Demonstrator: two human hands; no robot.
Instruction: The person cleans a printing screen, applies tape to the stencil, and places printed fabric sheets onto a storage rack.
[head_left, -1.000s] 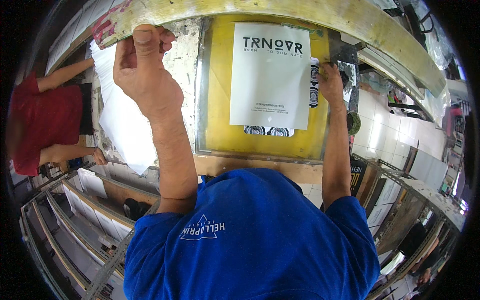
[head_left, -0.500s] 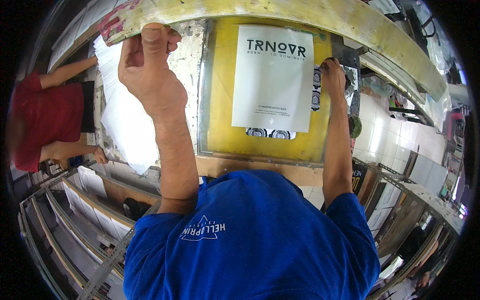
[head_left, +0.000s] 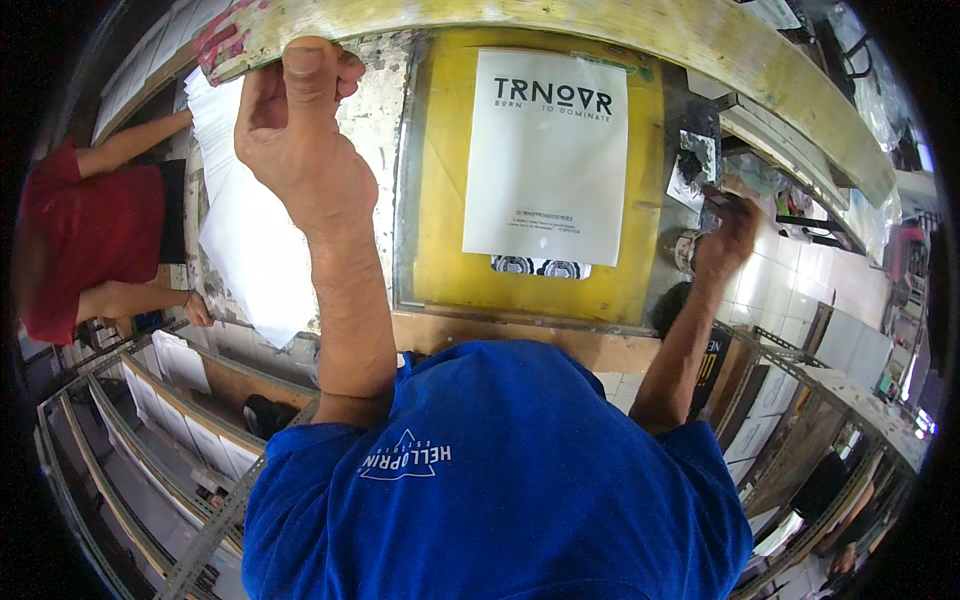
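Observation:
My left hand (head_left: 305, 140) is closed at the lower edge of a long yellowish wooden bar (head_left: 480, 18), thumb on the near side and fingertips curled. My right hand (head_left: 728, 235) is beyond the right edge of the yellow board, its fingers bent together around something dark that I cannot make out. A white printed sheet or mailer (head_left: 540, 170) with dark lettering lies flat on the yellow board (head_left: 435, 200). Below its bottom edge shows a strip of black-and-white round prints (head_left: 540, 267). Close to my right fingers is a small white sheet with a black smear (head_left: 690, 165).
Fanned white sheets (head_left: 250, 220) lie on the stained table at the left. A person in a red shirt (head_left: 100, 240) stands beyond them. Metal racks (head_left: 190, 440) stand at lower left. A small round container (head_left: 686, 250) sits beside my right wrist, with more shelving (head_left: 790, 400) behind.
My right hand has left the sheet's right edge and moved right and down, off the board. Round prints formerly showing along that edge are no longer visible. My left hand stays nearly still.

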